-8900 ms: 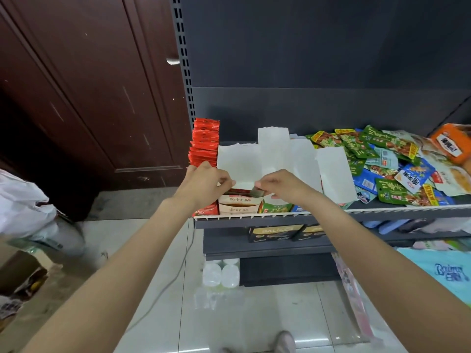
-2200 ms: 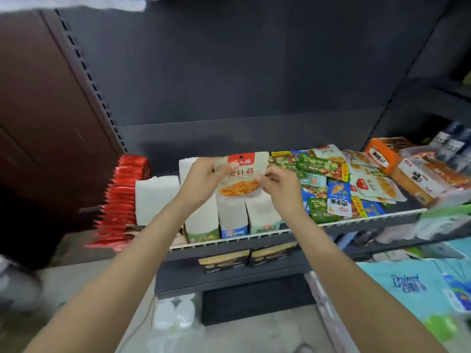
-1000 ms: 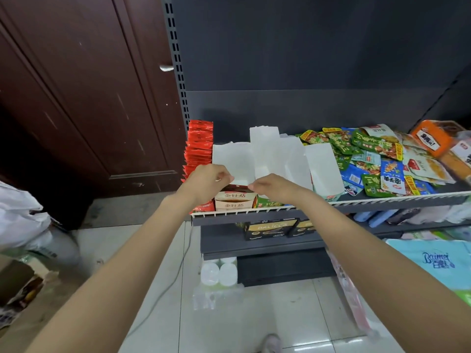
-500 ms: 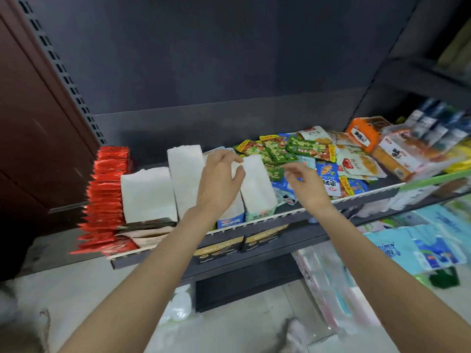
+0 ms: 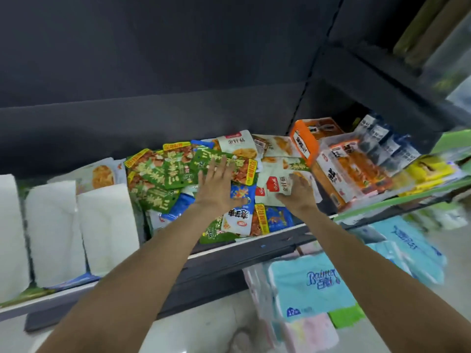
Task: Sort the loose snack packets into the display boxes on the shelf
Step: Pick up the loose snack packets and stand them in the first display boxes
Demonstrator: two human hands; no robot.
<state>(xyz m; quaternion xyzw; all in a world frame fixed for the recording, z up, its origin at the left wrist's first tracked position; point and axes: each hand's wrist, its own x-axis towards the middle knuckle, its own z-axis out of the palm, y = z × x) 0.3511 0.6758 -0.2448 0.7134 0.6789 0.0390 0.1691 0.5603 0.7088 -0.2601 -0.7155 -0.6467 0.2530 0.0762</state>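
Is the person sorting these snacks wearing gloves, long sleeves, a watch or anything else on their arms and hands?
No gloves show. Both the left hand and the right hand are bare, and both forearms are uncovered as far back as the picture reaches, so no sleeve is in view. No watch or bracelet shows at either wrist. The picture is too blurred to tell whether any of the fingers carries a ring.

- The left hand (image 5: 216, 189) is lying flat, fingers straight, on the heap of loose snack packets (image 5: 178, 174) in the middle of the shelf (image 5: 254, 247).
- The right hand (image 5: 297, 193) is gripping a white packet (image 5: 274, 186) just beside it.
- White display boxes (image 5: 107, 225) are standing along the shelf's left front edge.
- An orange box (image 5: 304, 143) is sitting toward the right back corner.
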